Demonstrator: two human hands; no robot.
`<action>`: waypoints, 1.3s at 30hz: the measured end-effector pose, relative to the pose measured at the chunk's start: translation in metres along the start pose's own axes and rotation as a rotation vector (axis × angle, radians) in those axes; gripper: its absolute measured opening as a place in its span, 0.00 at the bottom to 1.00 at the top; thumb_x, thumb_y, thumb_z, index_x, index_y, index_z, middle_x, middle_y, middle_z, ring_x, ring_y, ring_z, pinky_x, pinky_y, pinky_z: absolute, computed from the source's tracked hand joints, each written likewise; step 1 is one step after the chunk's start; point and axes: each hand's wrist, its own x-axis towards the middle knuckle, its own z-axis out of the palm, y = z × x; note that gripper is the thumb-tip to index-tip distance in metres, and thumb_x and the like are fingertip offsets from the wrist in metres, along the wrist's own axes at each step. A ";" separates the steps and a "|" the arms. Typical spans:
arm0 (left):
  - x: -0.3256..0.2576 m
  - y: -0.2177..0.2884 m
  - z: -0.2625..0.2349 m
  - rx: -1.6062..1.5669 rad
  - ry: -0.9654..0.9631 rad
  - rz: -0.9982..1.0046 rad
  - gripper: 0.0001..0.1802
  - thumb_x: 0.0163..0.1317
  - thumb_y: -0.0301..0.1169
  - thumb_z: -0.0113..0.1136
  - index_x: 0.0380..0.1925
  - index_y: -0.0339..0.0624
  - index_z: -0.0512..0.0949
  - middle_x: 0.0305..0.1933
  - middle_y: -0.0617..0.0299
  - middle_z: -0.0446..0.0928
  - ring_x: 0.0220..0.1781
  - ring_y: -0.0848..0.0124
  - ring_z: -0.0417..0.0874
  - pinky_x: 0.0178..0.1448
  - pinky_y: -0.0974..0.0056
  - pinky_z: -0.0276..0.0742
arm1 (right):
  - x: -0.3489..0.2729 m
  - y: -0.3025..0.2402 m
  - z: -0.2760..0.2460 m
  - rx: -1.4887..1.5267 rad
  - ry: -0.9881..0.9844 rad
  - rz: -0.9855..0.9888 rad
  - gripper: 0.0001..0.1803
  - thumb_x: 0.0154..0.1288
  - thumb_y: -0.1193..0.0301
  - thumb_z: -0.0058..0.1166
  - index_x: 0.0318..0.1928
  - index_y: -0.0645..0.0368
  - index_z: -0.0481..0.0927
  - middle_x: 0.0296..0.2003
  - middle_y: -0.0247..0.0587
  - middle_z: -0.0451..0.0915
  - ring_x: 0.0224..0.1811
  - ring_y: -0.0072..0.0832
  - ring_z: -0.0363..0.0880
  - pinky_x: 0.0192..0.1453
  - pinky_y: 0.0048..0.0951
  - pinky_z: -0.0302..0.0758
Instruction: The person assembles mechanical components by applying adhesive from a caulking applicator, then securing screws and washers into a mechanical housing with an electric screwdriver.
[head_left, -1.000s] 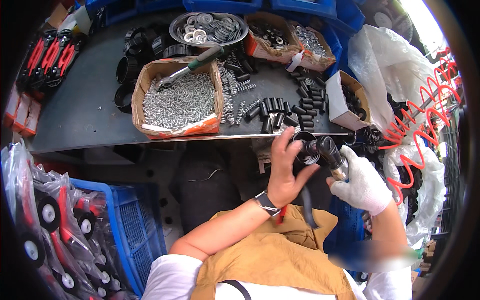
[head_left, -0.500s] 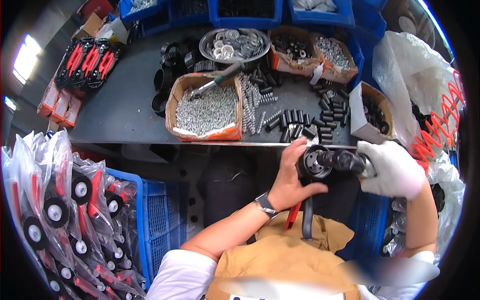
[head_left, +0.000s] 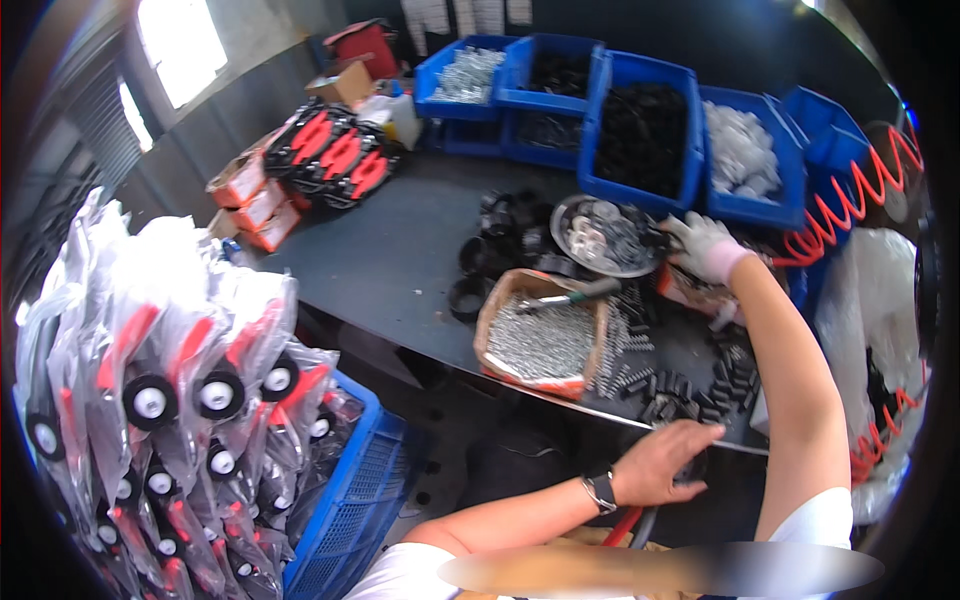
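My left hand [head_left: 660,466], bare with a dark watch at the wrist, curves around a black round part [head_left: 692,468] just below the bench's front edge. Its thumb and fingers stand on either side of the part, which is mostly hidden. Beneath it show a red strip [head_left: 624,526] and a grey bar [head_left: 646,526]. My right hand [head_left: 706,248], in a white glove, reaches over a cardboard box [head_left: 690,288] beside the metal bowl of washers [head_left: 600,238]. Its fingertips are blurred against dark small parts, so their grip is unclear.
An open box of screws [head_left: 545,345] with a green-handled tool [head_left: 575,296] stands near the front edge. Black sleeves [head_left: 668,395] lie to its right. Blue bins [head_left: 640,130] line the back. Bagged wheeled parts [head_left: 190,400] fill a blue crate [head_left: 350,490] at left.
The view has swung left and up. My right hand has left the black tool at the round part and reached to the back boxes. My left hand stays at the part.
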 end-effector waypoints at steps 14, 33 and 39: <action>-0.013 -0.005 0.016 0.064 0.075 0.028 0.36 0.48 0.35 0.73 0.58 0.41 0.70 0.54 0.53 0.77 0.55 0.53 0.78 0.60 0.53 0.75 | -0.307 -0.094 0.229 0.428 0.075 0.068 0.25 0.62 0.62 0.50 0.60 0.50 0.75 0.57 0.54 0.76 0.58 0.47 0.76 0.62 0.41 0.71; -0.015 -0.003 0.001 0.170 0.074 0.028 0.30 0.44 0.24 0.74 0.43 0.44 0.64 0.48 0.52 0.80 0.50 0.57 0.82 0.54 0.58 0.76 | -0.282 -0.056 0.049 0.450 0.336 0.238 0.10 0.59 0.66 0.56 0.35 0.60 0.79 0.28 0.53 0.79 0.35 0.50 0.79 0.43 0.46 0.75; -0.005 0.001 0.011 0.085 0.029 0.006 0.29 0.44 0.25 0.75 0.42 0.45 0.65 0.51 0.52 0.79 0.53 0.55 0.81 0.58 0.55 0.76 | -0.126 0.093 0.027 -0.004 0.092 0.649 0.13 0.59 0.71 0.53 0.41 0.62 0.85 0.43 0.52 0.84 0.46 0.42 0.85 0.53 0.42 0.80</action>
